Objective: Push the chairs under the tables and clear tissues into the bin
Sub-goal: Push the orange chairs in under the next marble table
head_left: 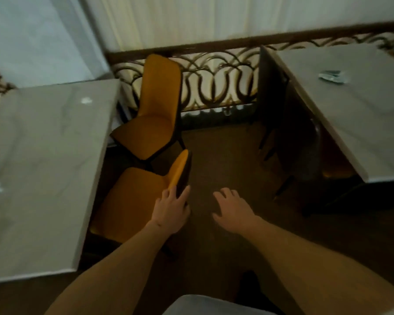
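Gripping the top of the near chair (pixel 132 201), the left hand (pixel 172 210) is curling its fingers over the backrest edge, while the right hand (pixel 231 210) is hovering beside it over the floor (pixel 225 155), fingers spread wide and holding nothing. Pushing from one corner like this is likely to be risky: the chair may be swinging round instead of sliding straight, and its front may be knocking the far chair (pixel 152 114), which is standing angled just beside it, or catching the edge of the left table (pixel 43 167). A one-handed grip on a narrow edge could also be slipping.

The near chair is showing an orange seat and a dark back shell, sitting partly tucked under the left table with its back still sticking out into the aisle. The far chair is matching it in colour and is standing out from the table near the railing (pixel 214 87). White tissue scraps (pixel 86 100) are lying on the left table, and a crumpled packet (pixel 332 76) is resting on the right table (pixel 350 114). No bin is showing.
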